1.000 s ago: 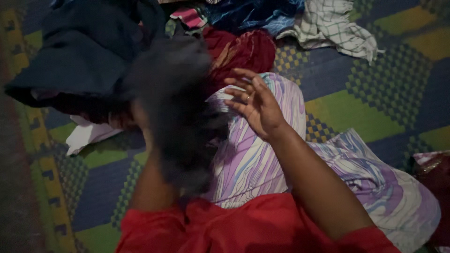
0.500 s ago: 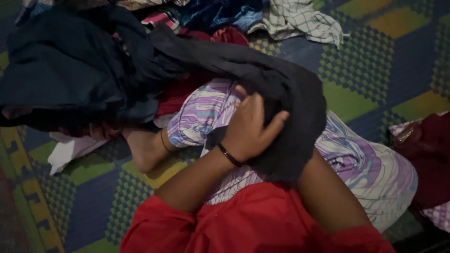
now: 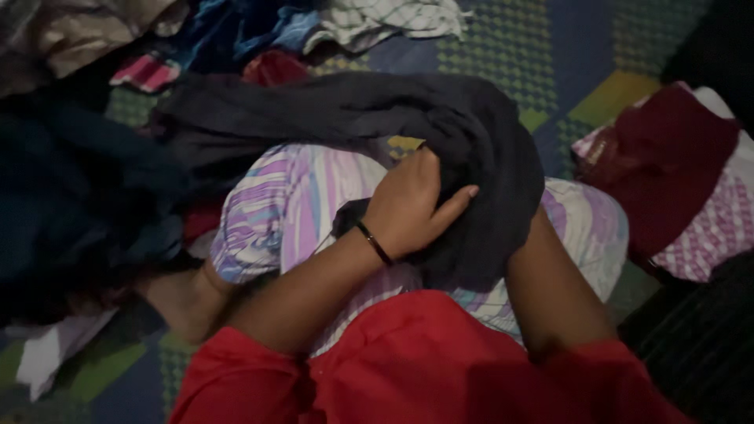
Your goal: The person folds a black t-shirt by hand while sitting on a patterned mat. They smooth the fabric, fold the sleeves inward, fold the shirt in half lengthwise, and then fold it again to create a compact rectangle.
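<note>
Both hands are at the dark grey garment (image 3: 353, 110), which drapes across the person's lap and trails off to the far left. Her left hand (image 3: 408, 208), a thin black bracelet (image 3: 375, 243) at its wrist, is curled around a bunched fold, thumb out to the right. Her right hand is buried under the cloth at the right, so I cannot tell how far it is open. Beneath lies a purple marbled skirt (image 3: 275, 212). A maroon cloth (image 3: 667, 157) sits at the right; a checked cloth (image 3: 385, 16) lies far off on the patterned mat (image 3: 503, 47).
</note>
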